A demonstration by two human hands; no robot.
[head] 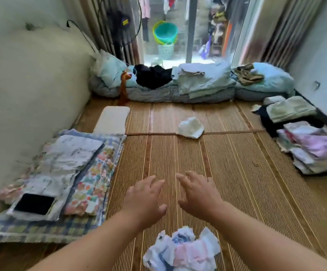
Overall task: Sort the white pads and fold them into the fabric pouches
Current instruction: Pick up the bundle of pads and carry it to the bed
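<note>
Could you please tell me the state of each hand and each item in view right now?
left hand: open, fingers spread, holding nothing.
right hand: open, fingers spread, holding nothing.
white pad: crumpled, lying alone on the mat.
fabric pile: crumpled, unfolded, at the bottom of the view.
patterned cloths: laid flat, layered at left.
phone: screen dark, lying on the patterned cloths.
folded stack: folded, piled at right.

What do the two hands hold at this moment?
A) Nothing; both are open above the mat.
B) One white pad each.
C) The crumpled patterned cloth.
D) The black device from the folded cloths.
A: the left hand and the right hand have spread fingers above the woven mat, and the crumpled white pad lies farther ahead, apart from both.
</note>
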